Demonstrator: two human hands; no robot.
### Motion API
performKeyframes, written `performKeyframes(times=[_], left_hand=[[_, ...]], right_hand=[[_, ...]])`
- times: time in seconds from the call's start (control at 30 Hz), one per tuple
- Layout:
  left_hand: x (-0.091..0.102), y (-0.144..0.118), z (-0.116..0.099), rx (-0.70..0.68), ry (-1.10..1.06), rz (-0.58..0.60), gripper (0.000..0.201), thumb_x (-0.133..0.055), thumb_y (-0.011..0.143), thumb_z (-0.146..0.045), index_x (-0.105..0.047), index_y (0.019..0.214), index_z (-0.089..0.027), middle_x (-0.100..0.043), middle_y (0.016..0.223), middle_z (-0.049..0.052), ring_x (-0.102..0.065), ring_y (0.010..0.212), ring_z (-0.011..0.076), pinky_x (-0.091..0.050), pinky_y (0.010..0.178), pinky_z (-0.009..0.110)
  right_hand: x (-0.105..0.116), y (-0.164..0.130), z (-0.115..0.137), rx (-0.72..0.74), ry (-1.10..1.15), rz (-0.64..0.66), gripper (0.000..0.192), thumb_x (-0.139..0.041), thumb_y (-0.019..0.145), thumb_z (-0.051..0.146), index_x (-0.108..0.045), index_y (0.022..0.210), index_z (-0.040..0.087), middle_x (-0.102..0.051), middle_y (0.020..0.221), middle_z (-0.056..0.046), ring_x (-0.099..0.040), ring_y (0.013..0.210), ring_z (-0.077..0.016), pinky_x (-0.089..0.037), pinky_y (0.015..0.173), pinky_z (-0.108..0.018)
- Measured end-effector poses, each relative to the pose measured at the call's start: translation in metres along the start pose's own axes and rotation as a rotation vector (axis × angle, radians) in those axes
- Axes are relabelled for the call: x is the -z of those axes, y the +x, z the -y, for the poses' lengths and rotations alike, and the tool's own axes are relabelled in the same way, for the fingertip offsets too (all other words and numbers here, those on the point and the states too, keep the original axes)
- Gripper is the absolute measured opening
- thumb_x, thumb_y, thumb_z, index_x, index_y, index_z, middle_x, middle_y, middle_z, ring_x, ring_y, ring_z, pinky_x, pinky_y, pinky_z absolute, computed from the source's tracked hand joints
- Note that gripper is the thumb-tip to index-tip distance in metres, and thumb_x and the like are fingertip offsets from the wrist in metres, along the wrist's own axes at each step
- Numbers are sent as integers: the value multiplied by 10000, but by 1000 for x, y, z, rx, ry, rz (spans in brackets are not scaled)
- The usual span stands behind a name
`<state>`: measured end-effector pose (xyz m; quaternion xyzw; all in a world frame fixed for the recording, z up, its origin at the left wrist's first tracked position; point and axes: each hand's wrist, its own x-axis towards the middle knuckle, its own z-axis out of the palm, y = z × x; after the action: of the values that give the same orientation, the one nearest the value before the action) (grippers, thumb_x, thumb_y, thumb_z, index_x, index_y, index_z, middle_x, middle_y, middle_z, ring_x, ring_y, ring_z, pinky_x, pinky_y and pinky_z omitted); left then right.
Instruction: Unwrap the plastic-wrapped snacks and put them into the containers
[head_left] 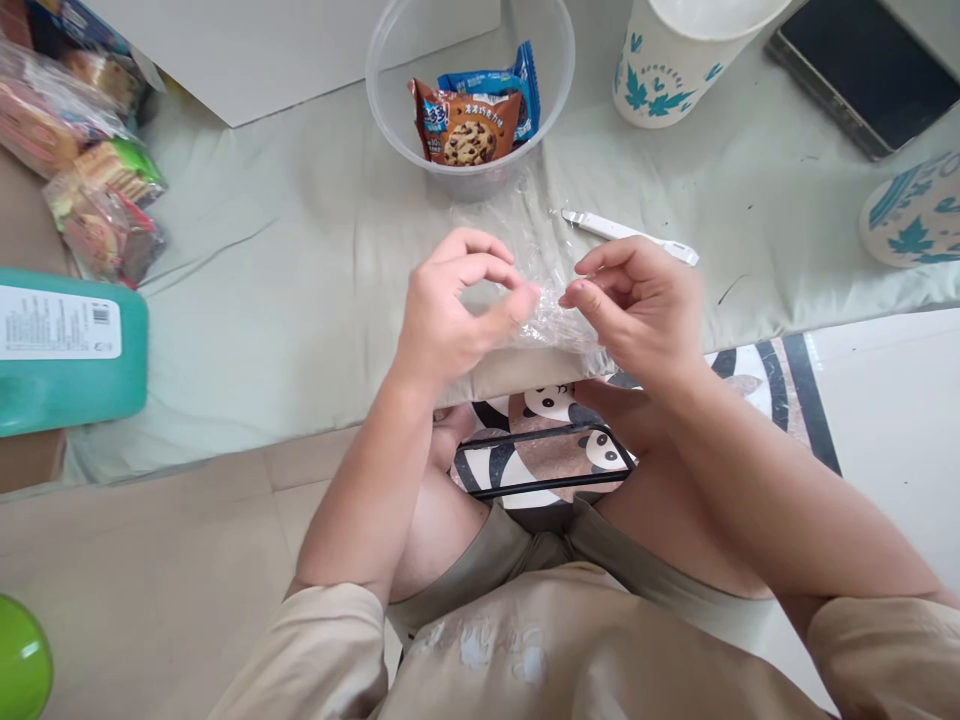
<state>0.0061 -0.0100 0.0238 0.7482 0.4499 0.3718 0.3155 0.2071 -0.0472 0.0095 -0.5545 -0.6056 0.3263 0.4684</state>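
We see a clear plastic wrapper [550,300], hard to make out, at the desk's [300,300] near edge, pinched by left hand [457,310] and right hand [637,305], each grip closed on it, with a white knife [630,236] at one o'clock and a snack bowl [471,90] at twelve.

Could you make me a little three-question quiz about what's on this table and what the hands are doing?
1. True or false: both hands pinch the clear plastic wrap.
2. How many snack packets lie in the clear plastic bowl?
3. Which lies just beyond the right hand: A) white utility knife, B) phone, C) teal container?

Key: 1 true; the left hand and the right hand each grip it. 2 two: a brown cookie packet and a blue packet. 3 A.
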Motion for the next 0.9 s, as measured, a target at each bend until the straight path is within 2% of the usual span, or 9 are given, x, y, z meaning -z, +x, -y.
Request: performKeyframes(times=[0.1, 0.2, 0.3, 0.5, 0.6, 0.73, 0.8, 0.9], left_hand=[[-10, -3, -8, -12, 30, 52, 177, -825, 823, -389, -759, 834, -225, -725, 1000, 39, -684, 914, 188, -586, 848, 357], [-14, -4, -11, -40, 43, 100, 128, -733, 890, -266, -755, 773, -220, -721, 969, 31, -679, 872, 166, -572, 803, 333], [-10, -4, -10, -51, 22, 119, 177, -682, 909, -205, -756, 749, -225, -722, 961, 24, -674, 854, 154, -564, 792, 324], [2, 2, -6, 64, -12, 162, 179, -728, 895, -298, -751, 735, -221, -724, 964, 23, -663, 844, 151, -554, 764, 315], [1, 1, -9, 101, -3, 149, 200, -751, 872, -308, -711, 706, -204, -711, 924, 23, -642, 804, 142, -551, 767, 316], [-5, -3, -15, 95, 80, 91, 160, -828, 763, -257, -684, 725, -200, -686, 877, 12, -634, 811, 152, -540, 744, 311], [-7, -5, -17, 80, 115, 83, 94, -777, 776, -183, -698, 729, -202, -689, 892, 10, -639, 808, 147, -537, 740, 307], [-7, -5, -15, 68, 112, 63, 140, -680, 820, -116, -719, 720, -205, -705, 913, 12, -653, 816, 139, -547, 766, 306]], right_hand=[[-3, -1, 1, 50, -56, -14, 213, -733, 914, 438, -660, 887, 240, -698, 662, 27, -411, 452, -86, -360, 456, -274], [-4, -1, 1, 59, -98, -1, 168, -727, 920, 394, -661, 900, 240, -728, 692, 20, -394, 449, -84, -343, 458, -278], [-2, -1, 2, 46, -123, 28, 181, -715, 933, 414, -661, 934, 241, -750, 719, 12, -381, 442, -81, -334, 456, -280], [-1, -1, 3, 35, -104, 56, 186, -701, 942, 411, -647, 955, 233, -753, 730, 7, -395, 441, -79, -334, 451, -273], [0, -1, 3, 46, -117, 34, 142, -691, 943, 364, -640, 940, 232, -742, 722, 15, -376, 436, -73, -319, 444, -272], [1, 0, 1, 89, -146, -15, 84, -683, 927, 298, -636, 927, 229, -731, 727, 19, -385, 449, -74, -335, 462, -278], [2, 0, 1, 98, -157, -28, 72, -672, 926, 284, -631, 923, 225, -728, 731, 18, -393, 456, -76, -347, 473, -281], [2, 1, 0, 95, -162, -51, 62, -664, 927, 268, -621, 917, 225, -721, 738, 20, -379, 453, -73, -346, 476, -283]])
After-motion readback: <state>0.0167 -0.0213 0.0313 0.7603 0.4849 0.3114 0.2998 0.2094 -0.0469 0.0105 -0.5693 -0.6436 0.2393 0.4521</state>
